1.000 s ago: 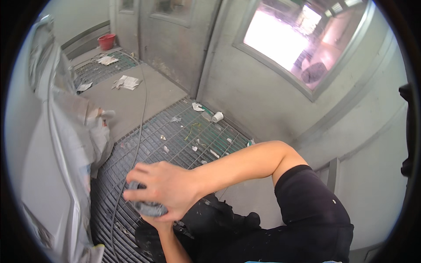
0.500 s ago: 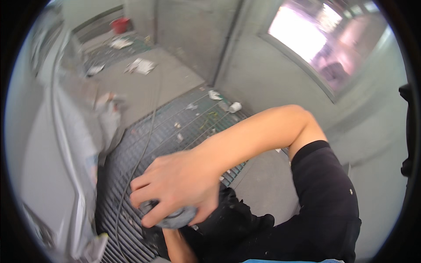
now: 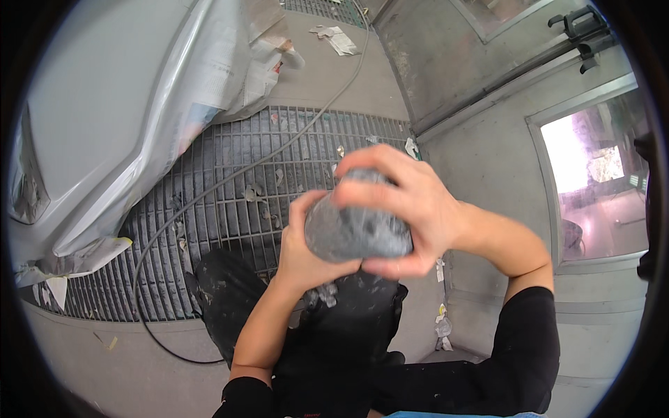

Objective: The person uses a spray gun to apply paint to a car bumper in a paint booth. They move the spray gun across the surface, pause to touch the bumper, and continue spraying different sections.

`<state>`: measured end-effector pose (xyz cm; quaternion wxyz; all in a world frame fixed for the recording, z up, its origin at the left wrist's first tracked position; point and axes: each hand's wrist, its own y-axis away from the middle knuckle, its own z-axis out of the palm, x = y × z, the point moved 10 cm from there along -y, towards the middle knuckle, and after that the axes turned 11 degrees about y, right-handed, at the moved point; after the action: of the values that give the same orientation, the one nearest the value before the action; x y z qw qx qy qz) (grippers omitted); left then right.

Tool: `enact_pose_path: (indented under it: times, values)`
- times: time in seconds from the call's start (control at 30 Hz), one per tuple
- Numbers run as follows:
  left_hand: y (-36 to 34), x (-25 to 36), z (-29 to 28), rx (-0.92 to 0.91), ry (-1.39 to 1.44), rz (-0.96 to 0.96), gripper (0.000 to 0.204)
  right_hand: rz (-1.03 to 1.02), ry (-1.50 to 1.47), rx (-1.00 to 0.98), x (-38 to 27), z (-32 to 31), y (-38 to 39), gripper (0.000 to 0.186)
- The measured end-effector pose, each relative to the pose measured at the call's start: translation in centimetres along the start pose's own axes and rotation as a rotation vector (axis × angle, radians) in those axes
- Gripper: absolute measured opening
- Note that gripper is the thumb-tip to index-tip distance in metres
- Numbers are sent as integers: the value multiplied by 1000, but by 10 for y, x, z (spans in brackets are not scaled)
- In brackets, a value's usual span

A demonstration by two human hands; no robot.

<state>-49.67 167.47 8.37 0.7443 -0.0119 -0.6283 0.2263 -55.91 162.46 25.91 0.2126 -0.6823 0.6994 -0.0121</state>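
Note:
A grey, mottled, rounded object (image 3: 341, 233) is held up between my two hands in front of my dark-clothed legs. My left hand (image 3: 306, 268) grips it from the left and below. My right hand (image 3: 418, 209) curls over its top and right side, fingers wrapped around it. I cannot make out exactly what it is. Small grey, crumpled bits (image 3: 322, 294) lie on the dark clothing just below it.
A panel (image 3: 104, 118) with plastic and paper masking stands at the left. Under me are a metal floor grate (image 3: 230, 160) with scraps and a trailing hose (image 3: 153, 244). A booth wall (image 3: 481, 181) with windows (image 3: 592, 174) runs along the right. Paper (image 3: 338, 42) lies farther back.
My view has swung, bringing the masked panel higher in the picture. The grey object has moved rightward and up; more of it and of my left hand shows.

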Motion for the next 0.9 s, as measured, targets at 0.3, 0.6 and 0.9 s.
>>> enact_pose_path:
  times: [0.3,0.6,0.9]
  values:
    - [-4,1,-7,201,-273,-53,104,574,120,192,26,9,20,68]
    - [7,113,-86,568,-237,352,114,408,-351,-22,-4,113,29,116]
    - [-20,178,-60,362,-209,474,124,463,-849,406,-10,152,9,39]
